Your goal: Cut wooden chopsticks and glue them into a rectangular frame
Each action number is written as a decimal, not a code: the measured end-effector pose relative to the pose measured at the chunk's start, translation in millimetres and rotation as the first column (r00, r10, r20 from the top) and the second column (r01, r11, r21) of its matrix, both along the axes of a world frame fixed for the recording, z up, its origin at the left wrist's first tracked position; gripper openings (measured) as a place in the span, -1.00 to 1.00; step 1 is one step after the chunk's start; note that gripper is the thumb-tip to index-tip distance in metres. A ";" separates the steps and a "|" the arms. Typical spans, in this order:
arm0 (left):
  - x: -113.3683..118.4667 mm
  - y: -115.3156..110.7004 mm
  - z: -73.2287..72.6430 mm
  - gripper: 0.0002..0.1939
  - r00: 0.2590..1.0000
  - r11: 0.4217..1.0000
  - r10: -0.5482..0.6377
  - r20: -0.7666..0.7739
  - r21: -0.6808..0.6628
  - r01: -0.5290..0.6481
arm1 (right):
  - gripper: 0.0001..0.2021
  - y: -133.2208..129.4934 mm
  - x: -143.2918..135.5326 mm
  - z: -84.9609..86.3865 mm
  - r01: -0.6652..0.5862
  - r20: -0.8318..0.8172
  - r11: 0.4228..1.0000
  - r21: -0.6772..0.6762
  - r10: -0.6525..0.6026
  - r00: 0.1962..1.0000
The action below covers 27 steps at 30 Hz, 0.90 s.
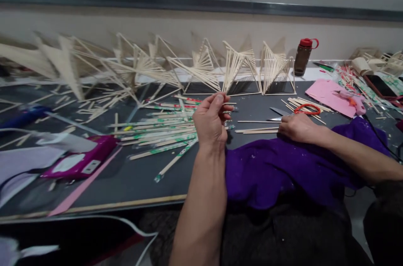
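Observation:
My left hand [211, 118] is raised over the table with thumb and fingers pinched together; whatever it may hold is too small to make out. Behind and left of it lie many paper-wrapped chopsticks [166, 125]. My right hand [297, 127] rests low on the table, its fingers curled over the ends of a few bare chopsticks [256, 131]. Touching its far side are scissors with red handles [307, 109], blades pointing left. A purple cloth [267, 173] lies below both hands. Along the wall stands a row of fan-shaped stick structures [206, 64].
A brown bottle with a red cap [302, 58] stands at the back right. Pink paper [330, 96], loose sticks and a phone [379, 85] are farther right. At left are a magenta box [85, 159], a blue-handled tool [23, 118] and stick scraps.

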State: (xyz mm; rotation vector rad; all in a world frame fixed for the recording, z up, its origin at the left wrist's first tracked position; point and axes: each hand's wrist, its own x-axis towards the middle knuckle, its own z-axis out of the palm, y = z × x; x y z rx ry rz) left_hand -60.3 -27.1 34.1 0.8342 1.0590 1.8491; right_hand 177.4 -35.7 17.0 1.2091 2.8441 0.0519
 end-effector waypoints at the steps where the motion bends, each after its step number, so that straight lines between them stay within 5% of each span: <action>1: 0.7 0.3 -0.9 -0.67 1.000 1.000 -0.008 -0.003 -0.006 0.008 | -0.71 -0.1 -1.2 -2.5 -0.006 0.031 0.999 0.037 0.005 1.000; 7: 11.0 -0.8 -6.0 -0.68 0.988 0.995 -0.090 -0.127 -0.051 0.084 | -0.74 0.4 -1.0 -5.5 0.038 -0.001 0.995 0.095 -0.038 0.999; 12: 14.9 -1.7 -7.0 -0.68 0.988 0.997 -0.060 -0.143 -0.049 0.053 | -0.86 8.4 7.9 7.2 0.150 -0.482 0.979 -0.138 -0.199 0.853; 15: 20.9 -5.8 -7.4 -0.61 0.952 0.954 -0.279 -0.128 -0.154 0.259 | -0.89 8.0 4.1 14.1 0.073 -0.613 0.942 -0.327 -0.270 0.742; 18: 31.1 -11.4 -9.4 -0.59 0.848 0.843 -0.519 -0.109 -0.226 0.487 | -0.89 5.3 -4.7 14.7 -0.008 -0.619 0.913 -0.408 -0.270 0.737; 20: 36.4 -12.9 -11.2 -0.61 0.819 0.816 -0.564 -0.108 -0.224 0.533 | -0.88 5.6 -8.7 12.9 -0.047 -0.636 0.917 -0.397 -0.237 0.734; 23: 35.4 -8.5 -12.1 -0.68 0.878 0.873 -0.473 -0.074 -0.178 0.455 | -0.83 10.3 -7.5 10.1 -0.050 -0.632 0.937 -0.345 -0.193 0.751; 27: 19.6 2.9 -9.7 -0.76 0.967 0.959 -0.243 0.071 -0.133 0.251 | -0.83 14.1 -1.1 5.9 0.094 -0.350 0.977 -0.190 -0.157 0.924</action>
